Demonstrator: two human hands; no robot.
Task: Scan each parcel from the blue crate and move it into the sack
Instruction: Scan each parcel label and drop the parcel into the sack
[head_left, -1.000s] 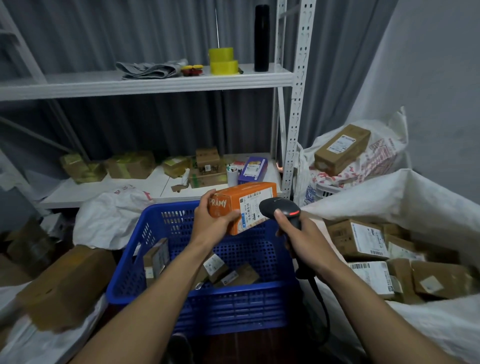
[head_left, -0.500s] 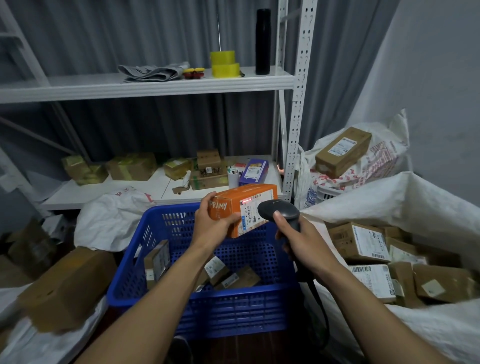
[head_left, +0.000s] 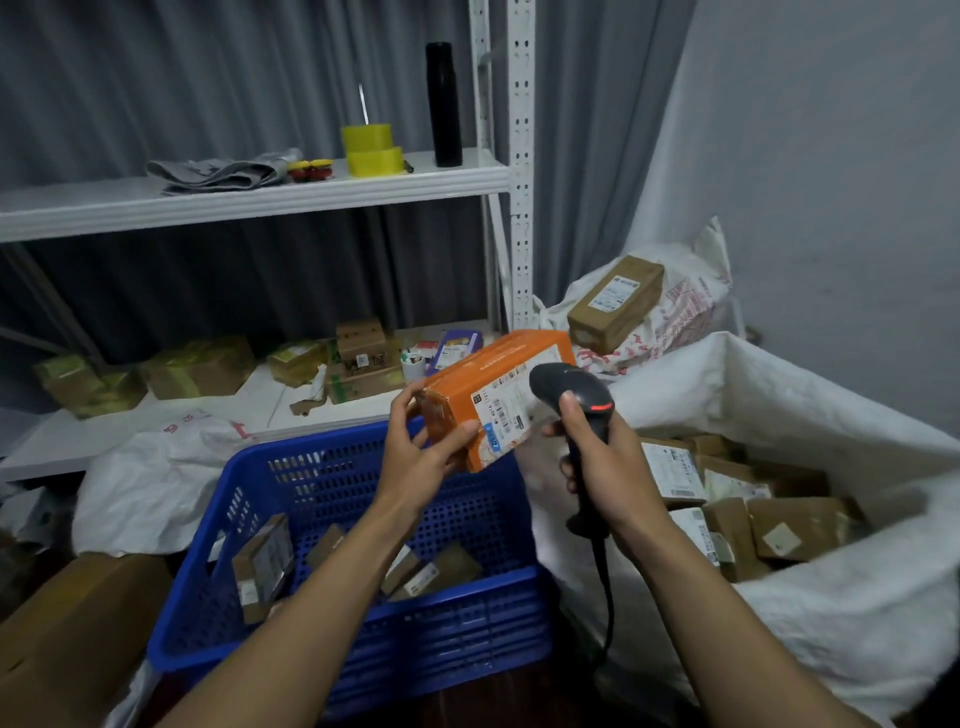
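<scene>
Right now my left hand (head_left: 426, 460) grips the near end of the orange box (head_left: 498, 387), fingers curled round the end and thumb laid on the front face. It holds the box in the air over the far right corner of the blue crate (head_left: 363, 639). The box's long axis runs from that hand up and away to the right, so its white label (head_left: 511, 410) faces my right hand (head_left: 602, 473). That hand is wrapped round the handle of the scanner (head_left: 569, 387), forefinger up on the head, which sits just beside the label, nearly touching it.

What matters next is that the sack (head_left: 769, 384) lies to the right, beyond the scanner hand. I judge the left hand must carry the box across, far end leading, passing over or in front of the scanner to drop among the brown parcels (head_left: 675, 467) already there. More small parcels (head_left: 262, 561) wait in the crate, below the left forearm.
</scene>
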